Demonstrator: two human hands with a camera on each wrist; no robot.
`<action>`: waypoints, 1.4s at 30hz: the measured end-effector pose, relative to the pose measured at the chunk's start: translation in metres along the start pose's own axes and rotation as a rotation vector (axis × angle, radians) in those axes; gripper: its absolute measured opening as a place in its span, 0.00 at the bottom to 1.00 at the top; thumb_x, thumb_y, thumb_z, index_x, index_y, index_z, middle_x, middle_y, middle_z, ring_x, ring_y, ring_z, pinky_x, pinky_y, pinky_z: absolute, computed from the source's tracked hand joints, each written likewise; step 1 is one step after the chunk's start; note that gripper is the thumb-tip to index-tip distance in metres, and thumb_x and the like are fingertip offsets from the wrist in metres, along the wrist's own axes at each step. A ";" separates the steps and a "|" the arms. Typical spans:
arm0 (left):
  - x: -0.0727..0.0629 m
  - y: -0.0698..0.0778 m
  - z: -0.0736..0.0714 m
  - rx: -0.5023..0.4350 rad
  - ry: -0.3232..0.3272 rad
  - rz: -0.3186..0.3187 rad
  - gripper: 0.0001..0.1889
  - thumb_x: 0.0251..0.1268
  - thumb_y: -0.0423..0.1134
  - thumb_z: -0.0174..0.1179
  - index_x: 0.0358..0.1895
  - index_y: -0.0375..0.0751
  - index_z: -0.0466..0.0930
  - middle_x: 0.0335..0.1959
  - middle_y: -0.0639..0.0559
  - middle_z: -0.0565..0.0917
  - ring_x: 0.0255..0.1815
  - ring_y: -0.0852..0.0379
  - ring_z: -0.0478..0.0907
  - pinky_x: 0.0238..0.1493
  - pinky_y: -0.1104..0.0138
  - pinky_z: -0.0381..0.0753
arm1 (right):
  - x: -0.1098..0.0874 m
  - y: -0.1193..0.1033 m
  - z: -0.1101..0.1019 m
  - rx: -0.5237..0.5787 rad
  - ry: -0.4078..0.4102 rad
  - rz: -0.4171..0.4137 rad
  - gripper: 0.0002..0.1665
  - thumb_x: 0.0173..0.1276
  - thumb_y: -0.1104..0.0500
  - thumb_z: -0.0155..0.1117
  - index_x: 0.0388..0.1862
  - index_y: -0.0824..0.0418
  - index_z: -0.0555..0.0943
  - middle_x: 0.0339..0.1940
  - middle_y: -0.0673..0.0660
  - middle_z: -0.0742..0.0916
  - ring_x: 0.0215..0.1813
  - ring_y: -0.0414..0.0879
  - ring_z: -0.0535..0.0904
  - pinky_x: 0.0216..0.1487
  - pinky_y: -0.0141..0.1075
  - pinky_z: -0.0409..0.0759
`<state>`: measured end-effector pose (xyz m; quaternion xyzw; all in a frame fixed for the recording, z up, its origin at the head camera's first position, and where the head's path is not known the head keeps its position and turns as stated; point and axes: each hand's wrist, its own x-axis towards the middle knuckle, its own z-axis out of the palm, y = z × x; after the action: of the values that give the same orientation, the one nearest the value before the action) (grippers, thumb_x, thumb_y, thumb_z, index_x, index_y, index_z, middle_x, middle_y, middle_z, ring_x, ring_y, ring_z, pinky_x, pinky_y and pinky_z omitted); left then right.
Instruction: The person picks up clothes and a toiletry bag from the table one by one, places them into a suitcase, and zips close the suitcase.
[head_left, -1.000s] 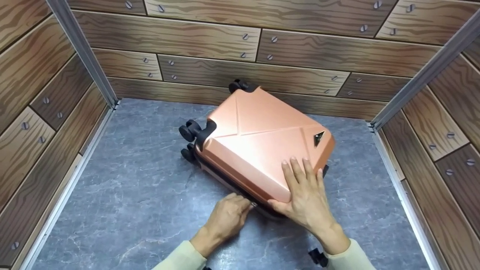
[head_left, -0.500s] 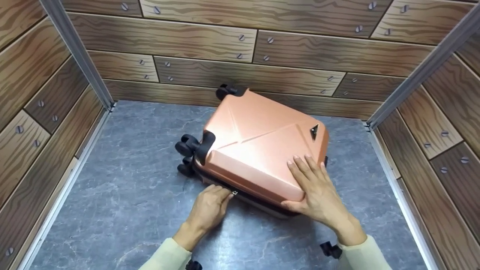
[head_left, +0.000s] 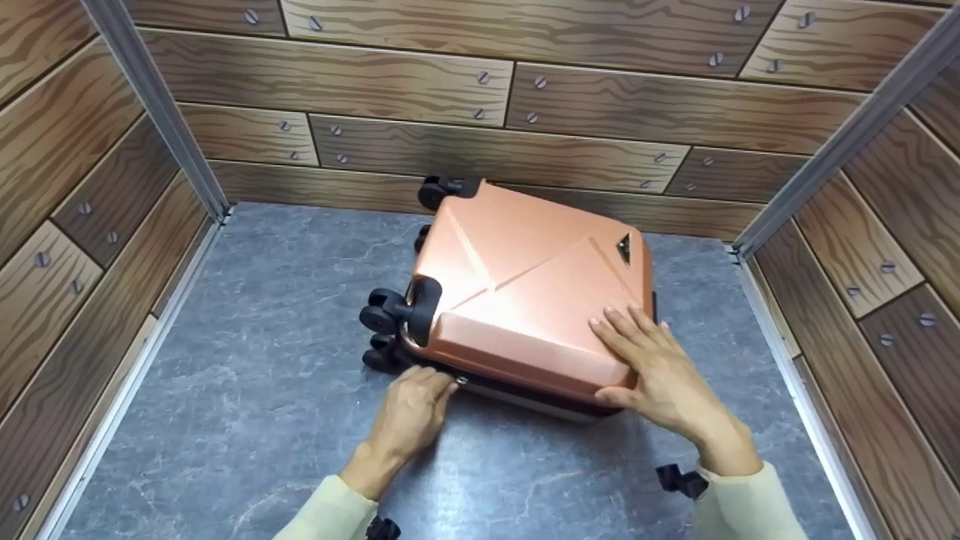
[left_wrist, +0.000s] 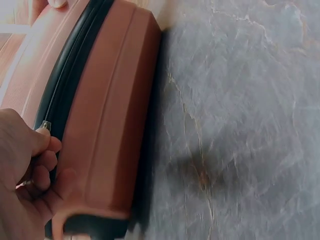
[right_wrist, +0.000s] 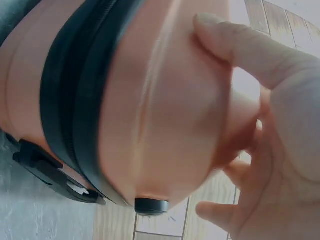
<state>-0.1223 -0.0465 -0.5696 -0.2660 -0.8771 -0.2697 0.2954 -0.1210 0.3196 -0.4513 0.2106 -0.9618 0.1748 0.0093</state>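
Note:
A rose-gold hard-shell suitcase (head_left: 525, 285) lies flat on the floor, its black wheels (head_left: 386, 311) toward the left. Along its near side runs a black zipper band (left_wrist: 75, 60). My left hand (head_left: 412, 409) pinches the metal zipper pull (left_wrist: 45, 125) between thumb and curled fingers, close to the wheel end. On the near right corner of the lid rests my right hand (head_left: 660, 375), fingers spread over the top and thumb against the edge. In the right wrist view, the same zipper band (right_wrist: 85, 90) curves round the corner beside a black handle (right_wrist: 50, 172).
Wood-patterned panels (head_left: 420, 82) enclose the grey marbled floor (head_left: 262, 420) at the back and both sides. The suitcase's far wheel (head_left: 439, 191) is close to the back panel. Metal strips (head_left: 802, 397) edge the side panels.
My left hand has moved left along the suitcase's side with the zipper pull. The suitcase has turned, its near side swinging more level, and my right hand has shifted right with its corner.

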 end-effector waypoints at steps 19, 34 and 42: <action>-0.008 -0.032 -0.025 0.036 0.056 -0.078 0.08 0.64 0.33 0.73 0.29 0.44 0.83 0.24 0.54 0.82 0.28 0.52 0.77 0.33 0.60 0.79 | -0.001 0.002 -0.006 0.039 -0.030 0.036 0.54 0.63 0.50 0.79 0.85 0.49 0.64 0.87 0.58 0.62 0.88 0.63 0.47 0.84 0.66 0.44; -0.006 -0.020 -0.016 -0.033 0.070 -0.190 0.06 0.66 0.39 0.73 0.33 0.44 0.86 0.27 0.53 0.84 0.31 0.49 0.81 0.35 0.56 0.80 | 0.001 -0.007 0.037 -0.144 0.314 -0.015 0.67 0.47 0.36 0.85 0.83 0.59 0.66 0.80 0.68 0.70 0.83 0.73 0.55 0.71 0.75 0.65; -0.007 -0.021 -0.012 -0.083 0.157 -0.266 0.07 0.62 0.38 0.77 0.29 0.45 0.88 0.46 0.45 0.84 0.47 0.46 0.82 0.50 0.55 0.83 | 0.003 -0.003 0.047 -0.145 0.415 -0.063 0.65 0.46 0.39 0.87 0.80 0.59 0.70 0.77 0.69 0.74 0.81 0.74 0.59 0.70 0.75 0.66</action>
<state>-0.1267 -0.0713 -0.5730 -0.1377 -0.8669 -0.3623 0.3135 -0.1200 0.3000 -0.4940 0.1985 -0.9423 0.1445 0.2277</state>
